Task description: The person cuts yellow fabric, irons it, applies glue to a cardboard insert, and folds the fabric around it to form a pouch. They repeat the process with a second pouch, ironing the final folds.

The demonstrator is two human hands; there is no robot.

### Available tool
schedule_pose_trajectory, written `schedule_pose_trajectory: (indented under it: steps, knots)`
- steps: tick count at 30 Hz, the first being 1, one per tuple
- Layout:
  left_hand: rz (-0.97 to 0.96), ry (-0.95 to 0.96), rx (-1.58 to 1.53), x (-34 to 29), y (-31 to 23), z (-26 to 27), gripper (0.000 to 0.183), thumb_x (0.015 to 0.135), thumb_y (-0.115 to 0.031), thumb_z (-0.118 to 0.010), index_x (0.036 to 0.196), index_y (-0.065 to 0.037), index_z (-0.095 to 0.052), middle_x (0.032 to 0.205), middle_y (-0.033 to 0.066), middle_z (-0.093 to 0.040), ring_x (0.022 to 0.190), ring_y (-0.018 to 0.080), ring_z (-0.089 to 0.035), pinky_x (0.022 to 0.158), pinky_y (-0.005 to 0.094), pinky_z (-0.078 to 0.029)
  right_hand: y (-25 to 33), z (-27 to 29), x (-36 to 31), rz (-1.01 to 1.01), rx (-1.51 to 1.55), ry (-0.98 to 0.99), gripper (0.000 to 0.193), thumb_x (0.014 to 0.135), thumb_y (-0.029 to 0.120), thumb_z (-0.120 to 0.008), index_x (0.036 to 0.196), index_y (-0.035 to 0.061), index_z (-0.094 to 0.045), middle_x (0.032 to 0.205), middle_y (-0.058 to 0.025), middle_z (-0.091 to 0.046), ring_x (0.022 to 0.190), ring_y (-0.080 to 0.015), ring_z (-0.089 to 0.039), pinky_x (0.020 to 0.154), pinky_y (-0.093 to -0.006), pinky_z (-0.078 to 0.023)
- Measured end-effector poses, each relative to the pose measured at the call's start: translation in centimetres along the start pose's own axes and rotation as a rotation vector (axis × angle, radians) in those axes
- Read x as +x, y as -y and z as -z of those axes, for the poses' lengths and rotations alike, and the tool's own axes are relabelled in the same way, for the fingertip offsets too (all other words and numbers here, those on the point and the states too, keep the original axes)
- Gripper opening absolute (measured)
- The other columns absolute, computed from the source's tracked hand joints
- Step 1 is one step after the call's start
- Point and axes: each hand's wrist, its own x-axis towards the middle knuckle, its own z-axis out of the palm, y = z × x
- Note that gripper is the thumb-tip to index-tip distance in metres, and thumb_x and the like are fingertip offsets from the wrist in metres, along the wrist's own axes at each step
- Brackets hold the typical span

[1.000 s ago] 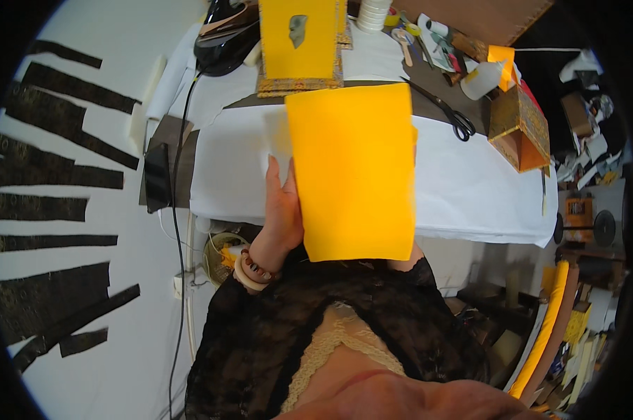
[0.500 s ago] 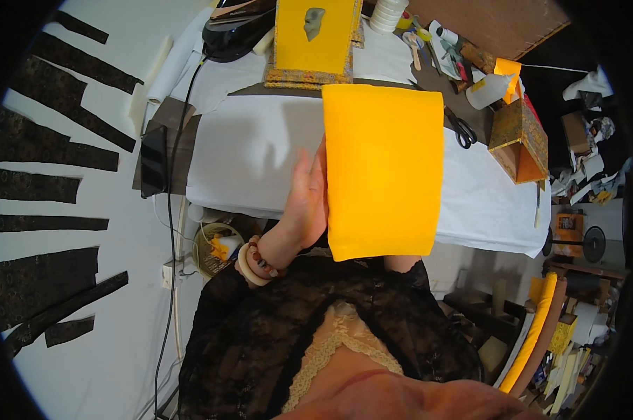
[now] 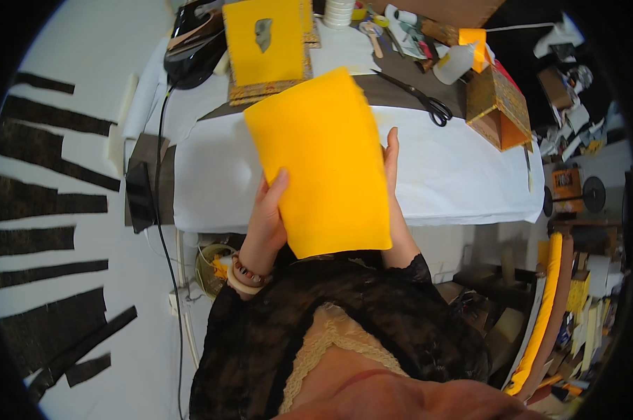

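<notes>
A bright yellow cloth-covered board is held up in front of my chest, tilted with its top leaning right. My left hand is closed on its left edge, thumb on the near face and fingers behind. Along the right edge lies my right hand, its visible fingers stretched upward. The rest of that hand is hidden behind the board. Beyond it, a yellow panel with a grey-green patch lies on patterned brocade-edged pieces.
White cloth covers the worktable. Black scissors, a white squeeze bottle and an open-ended brocade box are at the right. A black phone and cable are at the left. Dark patterned strips hang on the white surface beyond.
The board has moved left and tilted from nearly upright. My left hand went from flat against its edge to gripping it. My right hand has come into sight at the right edge.
</notes>
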Motion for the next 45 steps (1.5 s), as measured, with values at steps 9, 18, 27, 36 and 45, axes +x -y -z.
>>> schedule_pose_trajectory:
  steps: [9, 18, 27, 36, 45]
  knots:
    - [0.079, 0.143, -0.166, -0.7, 0.0, 4.4, 0.047, 0.108, -0.035, -0.050, 0.147, -0.010, -0.045, 0.142, 0.0097, -0.057, 0.127, 0.0266, -0.057, 0.105, 0.0438, -0.050, -2.0, 1.3, 0.8, 0.429, -0.304, 0.135, 0.030, 0.104, 0.026, -0.062, 0.119, 0.0010, -0.063, 0.108, -0.0071, -0.072, 0.090, -0.0097, -0.068, 0.077, -0.0241, -0.056]
    - [0.083, 0.144, -0.243, 0.2, 1.3, 2.9, 0.045, 0.108, -0.033, -0.050, 0.146, -0.009, -0.046, 0.142, 0.0087, -0.057, 0.127, 0.0252, -0.057, 0.107, 0.0429, -0.049, -3.8, -0.5, 0.8, 0.483, -0.343, 0.132, 0.029, 0.106, 0.025, -0.057, 0.120, 0.0001, -0.060, 0.103, -0.0058, -0.071, 0.087, -0.0092, -0.068, 0.075, -0.0249, -0.056]
    - [0.039, 0.129, -0.219, 0.8, 1.0, 2.8, 0.051, 0.106, -0.038, -0.053, 0.145, -0.008, -0.045, 0.141, 0.0103, -0.056, 0.128, 0.0266, -0.056, 0.108, 0.0442, -0.048, -1.6, 0.7, -2.3, -0.019, 0.008, 0.197, 0.047, 0.102, 0.024, -0.064, 0.141, 0.0052, -0.046, 0.130, -0.0087, -0.063, 0.116, -0.0172, -0.064, 0.099, -0.0334, -0.053]
    - [0.080, 0.167, -0.364, 1.0, 2.0, 2.8, 0.051, 0.106, -0.039, -0.051, 0.146, -0.009, -0.045, 0.143, 0.0115, -0.056, 0.131, 0.0290, -0.056, 0.108, 0.0471, -0.048, -3.4, 1.6, -2.4, 0.138, -0.245, 0.318, 0.048, 0.092, 0.006, -0.075, 0.132, 0.0053, -0.048, 0.123, -0.0071, -0.064, 0.114, -0.0164, -0.065, 0.100, -0.0330, -0.053]
    - [0.009, 0.015, -0.251, 1.8, 1.9, -0.2, 0.050, 0.107, -0.038, -0.042, 0.144, -0.004, -0.047, 0.137, 0.0119, -0.059, 0.123, 0.0270, -0.060, 0.104, 0.0416, -0.049, -3.2, 0.2, -1.4, 0.152, -0.362, 0.182, 0.050, 0.088, 0.000, -0.078, 0.127, 0.0042, -0.046, 0.115, -0.0101, -0.068, 0.106, -0.0175, -0.069, 0.093, -0.0318, -0.057]
